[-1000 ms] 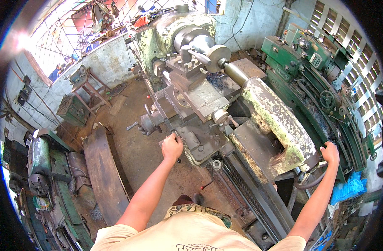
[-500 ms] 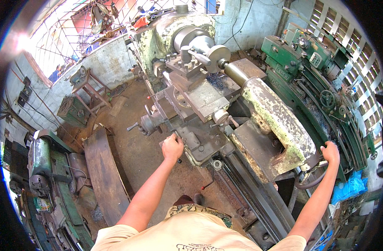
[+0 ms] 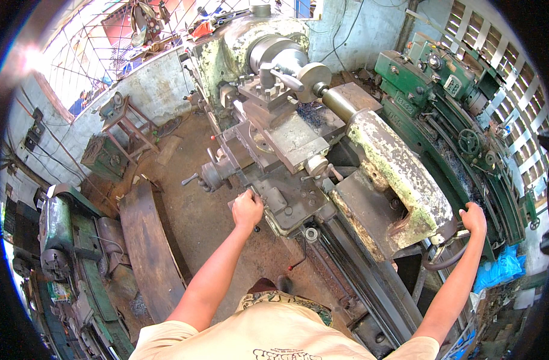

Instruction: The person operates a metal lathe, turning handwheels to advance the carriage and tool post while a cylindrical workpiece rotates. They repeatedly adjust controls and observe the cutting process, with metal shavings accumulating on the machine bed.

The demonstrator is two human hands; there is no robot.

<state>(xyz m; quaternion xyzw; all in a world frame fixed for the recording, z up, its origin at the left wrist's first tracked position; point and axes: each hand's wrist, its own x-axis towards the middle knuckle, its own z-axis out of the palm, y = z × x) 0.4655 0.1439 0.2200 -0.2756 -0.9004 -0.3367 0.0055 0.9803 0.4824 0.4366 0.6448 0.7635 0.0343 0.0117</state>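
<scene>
A large metal lathe with chipped, pale green paint stands before me. At the near left edge of its carriage (image 3: pixel 289 201), my left hand (image 3: pixel 248 209) is closed, fingers curled out of sight; what it grips is hidden. A dark knob (image 3: pixel 257 229) shows just below that hand. My right hand (image 3: pixel 474 219) is closed at the handwheel (image 3: pixel 445 263) on the end of the tailstock (image 3: pixel 400 174), its fingers partly hidden. The tailstock's quill (image 3: pixel 339 105) points at a round metal disc (image 3: pixel 314 78) mounted at the headstock (image 3: pixel 238 45). Beside the disc sits the tool post (image 3: pixel 266 81).
A green lathe (image 3: pixel 442 114) stands at the right, another machine (image 3: pixel 61 228) at the left. A wooden plank (image 3: pixel 148 240) lies near the left machine. A small stand (image 3: pixel 127 123) is by the wall. A blue plastic bag (image 3: pixel 499 269) lies at the right.
</scene>
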